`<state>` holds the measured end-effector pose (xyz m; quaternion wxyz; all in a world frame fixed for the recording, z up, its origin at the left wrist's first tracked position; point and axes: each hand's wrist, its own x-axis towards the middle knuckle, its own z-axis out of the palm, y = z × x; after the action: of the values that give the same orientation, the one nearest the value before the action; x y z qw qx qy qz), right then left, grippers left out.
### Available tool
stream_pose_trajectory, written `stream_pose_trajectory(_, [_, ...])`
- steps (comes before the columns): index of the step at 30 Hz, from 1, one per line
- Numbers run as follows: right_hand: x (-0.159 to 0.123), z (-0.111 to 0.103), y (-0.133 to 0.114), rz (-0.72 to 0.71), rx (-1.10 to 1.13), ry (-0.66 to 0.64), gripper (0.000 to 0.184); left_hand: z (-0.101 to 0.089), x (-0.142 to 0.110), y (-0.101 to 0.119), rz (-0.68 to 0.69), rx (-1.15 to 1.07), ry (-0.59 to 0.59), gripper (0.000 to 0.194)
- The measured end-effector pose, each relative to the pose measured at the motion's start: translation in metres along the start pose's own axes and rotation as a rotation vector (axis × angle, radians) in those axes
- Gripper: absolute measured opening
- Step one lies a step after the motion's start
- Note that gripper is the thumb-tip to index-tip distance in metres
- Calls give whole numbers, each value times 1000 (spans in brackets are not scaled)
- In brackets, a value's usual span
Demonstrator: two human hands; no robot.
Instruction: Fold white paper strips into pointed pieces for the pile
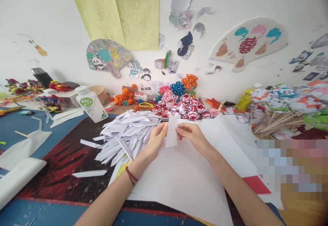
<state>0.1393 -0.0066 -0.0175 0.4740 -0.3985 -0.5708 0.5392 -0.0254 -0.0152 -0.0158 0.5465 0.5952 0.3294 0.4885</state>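
Between my two hands a white paper strip is held nearly upright above large white sheets. My left hand pinches its left edge with thumb and fingers. On the opposite edge, my right hand has its fingers closed on the strip. Close to my left hand lies a big heap of folded white paper strips. One loose folded strip rests apart on the dark mat.
A white bottle stands behind the heap. Red-and-white paper flowers line the back, with orange flowers above them. Wooden sticks with paper flowers lie at right. A white block is at left.
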Motion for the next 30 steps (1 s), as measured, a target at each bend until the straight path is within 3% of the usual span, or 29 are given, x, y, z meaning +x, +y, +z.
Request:
stream_pose_trajectory(10, [-2, -2, -1, -13, 31, 13, 31, 6, -1, 2, -6, -78, -77, 46])
stream_pose_trajectory(19, [-2, -2, 4, 1, -36, 9, 31, 4, -1, 3, -44, 87, 47, 35])
stream_pose_trajectory(25, [-3, -6, -3, 69, -82, -181, 37, 4, -2, 7, -54, 145, 90, 33])
stream_pose_trajectory(30, [-3, -12, -11, 32, -133, -18, 39, 2, -1, 4, 3, 257, 112, 30])
